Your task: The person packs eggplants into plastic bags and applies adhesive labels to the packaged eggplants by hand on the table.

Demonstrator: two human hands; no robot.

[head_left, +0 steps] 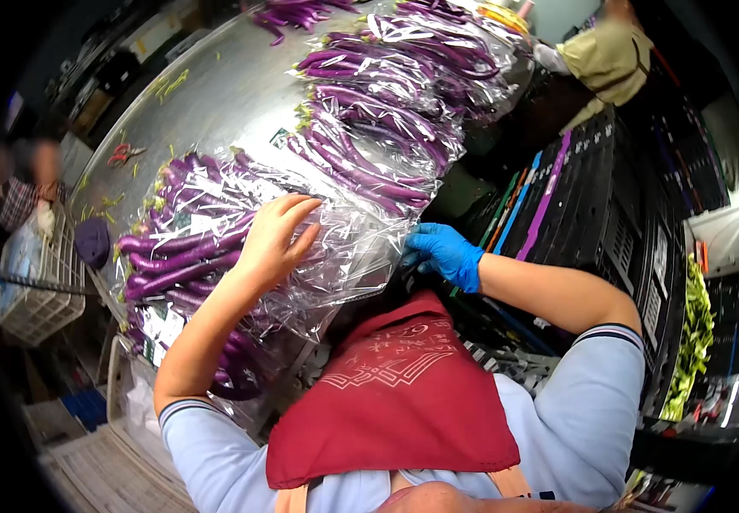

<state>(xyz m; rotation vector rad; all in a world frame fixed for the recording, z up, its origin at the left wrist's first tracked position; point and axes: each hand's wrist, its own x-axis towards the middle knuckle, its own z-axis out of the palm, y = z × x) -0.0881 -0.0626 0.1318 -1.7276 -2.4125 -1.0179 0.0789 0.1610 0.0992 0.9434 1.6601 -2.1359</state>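
Long purple eggplants in clear plastic bags cover the near side of a metal table. My left hand (282, 231), bare, is spread over the crinkled clear bag (344, 248) in front of me, with its fingers apart. Beside it on the left lies a pile of bagged eggplants (190, 248). My right hand (444, 255), in a blue glove, has its fingers closed at the right edge of the clear plastic; the fingertips are partly hidden. Just beyond both hands rests another bag of eggplants (356, 167).
More bagged eggplants (403, 60) run along the metal table (215, 98). Red scissors (124, 154) and green stem scraps (167, 85) lie on it. Black crates (591, 197) stand stacked at right, a white basket (44, 274) at left. Other people (609, 60) stand at far right and far left.
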